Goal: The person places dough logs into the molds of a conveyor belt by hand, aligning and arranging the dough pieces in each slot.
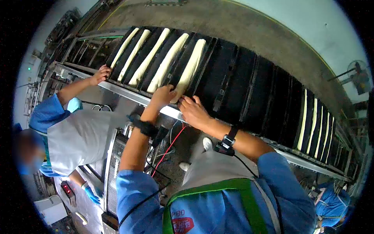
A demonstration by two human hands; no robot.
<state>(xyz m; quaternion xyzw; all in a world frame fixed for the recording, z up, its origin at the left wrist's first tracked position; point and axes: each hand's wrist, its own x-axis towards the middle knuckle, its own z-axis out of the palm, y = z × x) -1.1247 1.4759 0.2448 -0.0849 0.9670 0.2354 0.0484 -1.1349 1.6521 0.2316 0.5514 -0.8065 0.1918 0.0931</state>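
Note:
A long pale roll of dough (pixel 191 68) lies lengthwise in a black trough-shaped tray, its near end between my two hands. My left hand (pixel 163 95) is closed, with curled fingers against the left side of that end. From the other side, my right hand (pixel 193 112) has bent fingers at the same end, close to the tray's near edge. My fingers partly cover the tip of the dough. To the left, another dough roll (pixel 168 62) lies in its own trough, and several more follow beyond it.
A metal conveyor rail (pixel 132 94) runs along the near side of the black trays (pixel 245 89). More dough strips (pixel 309 121) lie far right. At left, a co-worker's hand (pixel 102 74) touches the tray edge. A red cable (pixel 169 146) hangs below, and a fan (pixel 355 76) stands far right.

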